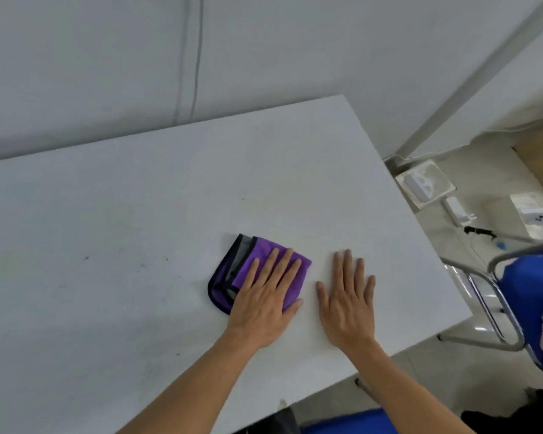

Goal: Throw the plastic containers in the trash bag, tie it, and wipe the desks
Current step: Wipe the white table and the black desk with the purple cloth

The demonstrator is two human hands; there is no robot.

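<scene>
A folded purple cloth (232, 270) with black edging and a grey patch lies on the white desk (123, 230), right of its middle. My left hand (267, 296) presses flat on the cloth's right half, fingers straight and spread. Just to the right, my right hand (348, 299) rests flat on the bare desk surface with fingers straight, holding nothing. The two hands lie about a hand's width apart. No plastic containers or trash bag are in view.
The desk's right edge runs diagonally near my right hand. Beyond it stands a blue chair (533, 292) with a metal frame. White boxes (427, 183) and cables lie on the floor. A grey wall (170, 57) stands behind the desk. Small dark specks (85, 258) mark the desk's left part.
</scene>
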